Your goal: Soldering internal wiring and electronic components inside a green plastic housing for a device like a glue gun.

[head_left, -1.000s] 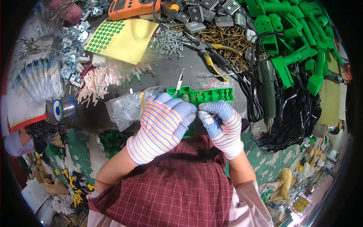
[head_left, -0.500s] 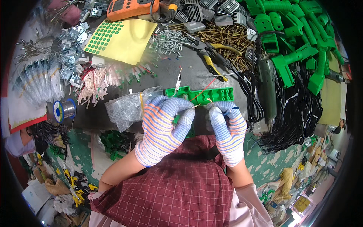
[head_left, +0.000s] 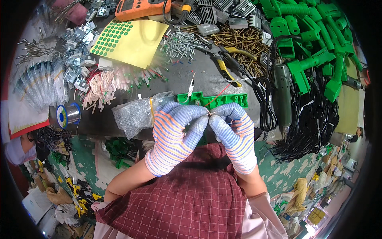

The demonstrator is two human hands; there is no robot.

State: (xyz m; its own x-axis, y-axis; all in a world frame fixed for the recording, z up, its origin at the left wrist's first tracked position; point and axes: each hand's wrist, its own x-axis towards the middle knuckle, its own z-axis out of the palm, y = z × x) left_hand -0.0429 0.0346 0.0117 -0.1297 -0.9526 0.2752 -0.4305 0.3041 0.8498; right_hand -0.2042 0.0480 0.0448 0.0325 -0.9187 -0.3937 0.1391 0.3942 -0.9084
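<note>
In striped gloves, my left hand (head_left: pixel 174 128) and my right hand (head_left: pixel 235 134) meet fingertip to fingertip. Each is closed in a pinch, and thin bare wire ends (head_left: pixel 211 114) come together between them. Just beyond my fingers lies a green plastic housing half (head_left: pixel 230 100), partly hidden by the gloves. A red wire (head_left: pixel 220 94) runs slantwise over it. Out of its left part rises a lead with a white sleeve (head_left: pixel 191 88). Beside my left hand rests a clear plastic bag (head_left: pixel 133 118).
Yellow-handled pliers (head_left: pixel 224 68), a green electric screwdriver (head_left: pixel 282 95) and a coiled black cable (head_left: pixel 266 103) lie to the right. A solder spool (head_left: pixel 68 115) stands left. Screws (head_left: pixel 179 46), a yellow sticker sheet (head_left: pixel 135 44) and green handles (head_left: pixel 302 67) fill the far side.
My right hand has moved left and now meets my left fingertips, closing the gap between the wire ends. The bench contents have shifted slightly in view.
</note>
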